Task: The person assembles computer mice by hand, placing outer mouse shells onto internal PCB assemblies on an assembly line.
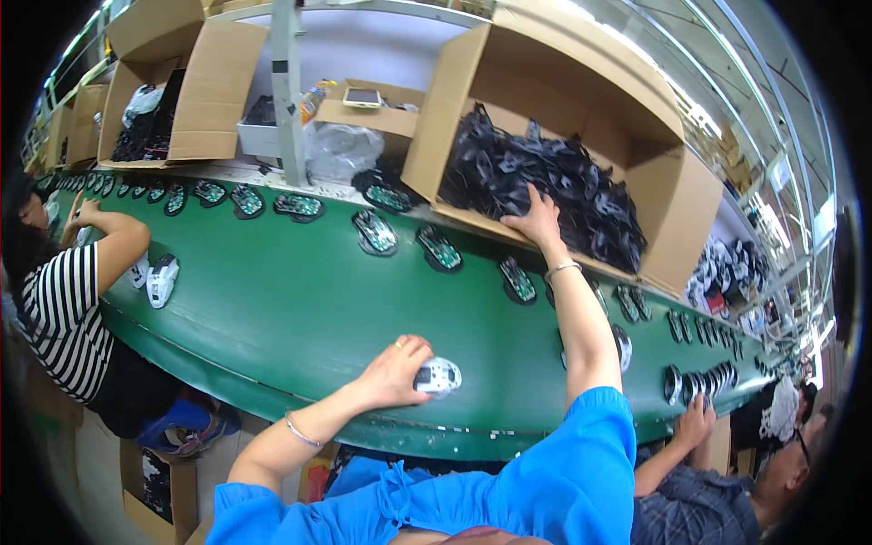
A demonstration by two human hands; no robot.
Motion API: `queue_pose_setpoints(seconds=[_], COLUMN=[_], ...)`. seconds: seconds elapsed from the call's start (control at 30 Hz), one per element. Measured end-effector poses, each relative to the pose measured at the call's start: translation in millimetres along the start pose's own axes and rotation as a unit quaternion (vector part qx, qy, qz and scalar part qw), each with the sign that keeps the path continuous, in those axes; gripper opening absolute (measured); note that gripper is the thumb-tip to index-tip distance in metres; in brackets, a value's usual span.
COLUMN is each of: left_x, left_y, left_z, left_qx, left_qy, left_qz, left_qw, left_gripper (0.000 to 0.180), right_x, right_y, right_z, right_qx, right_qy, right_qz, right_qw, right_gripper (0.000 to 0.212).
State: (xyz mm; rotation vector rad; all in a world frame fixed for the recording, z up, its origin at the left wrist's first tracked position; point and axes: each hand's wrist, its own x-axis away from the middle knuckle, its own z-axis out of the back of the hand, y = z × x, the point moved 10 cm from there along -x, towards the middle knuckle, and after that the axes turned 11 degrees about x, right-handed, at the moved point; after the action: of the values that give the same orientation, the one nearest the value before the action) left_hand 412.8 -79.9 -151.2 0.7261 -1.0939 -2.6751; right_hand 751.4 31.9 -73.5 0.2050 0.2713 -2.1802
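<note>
On the green work surface near its front edge, my left hand [397, 371] is closed round the back end of a white mouse shell [440, 376]. The shell's front part shows beyond my fingers. My right hand [538, 220] reaches over the front edge of a large cardboard box [677, 195], its thumb and fingers apart. Its fingertips are at a heap of black plastic parts [563, 186] inside. Whether they touch a part, I cannot make out. Below the box lie mouse bases with green circuit boards, such as one mouse base [440, 249] left of my right forearm.
Several more mouse bases [375, 232] line the far side of the green surface [263, 309]. A metal post [288, 100] stands at the back. On the left a co-worker in a striped top [68, 295] sits near white mouse shells [163, 281]; another person [699, 509] works at right beside dark ring-like parts [704, 381].
</note>
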Motion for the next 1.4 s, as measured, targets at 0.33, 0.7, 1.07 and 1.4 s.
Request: queue_pose_setpoints(seconds=[0.33,0.7,1.07,1.4], left_x=[0,23,19,23], left_y=[-12,-23,-25,7], left_z=[25,23,16,17], left_qx=[-0.017,0.014,0.046,0.07], left_qy=[-0.024,-0.018,-0.049,-0.091], left_qz=[0.001,-0.019,-0.033,-0.015], left_qw=[1.0,1.0,0.997,0.993], left_gripper=[0.057,0.061,0.065,0.062], right_x=[-37,-39,25,148], right_y=[-70,-39,-116,-409], right_z=[5,46,74,-17], right_qx=[0.095,-0.324,-0.527,-0.498], right_qy=[0.09,0.135,0.059,-0.337], right_qz=[0.004,-0.109,-0.048,0.173], right_qw=[0.991,0.93,0.847,0.781], right_gripper=[0.065,0.065,0.024,0.044])
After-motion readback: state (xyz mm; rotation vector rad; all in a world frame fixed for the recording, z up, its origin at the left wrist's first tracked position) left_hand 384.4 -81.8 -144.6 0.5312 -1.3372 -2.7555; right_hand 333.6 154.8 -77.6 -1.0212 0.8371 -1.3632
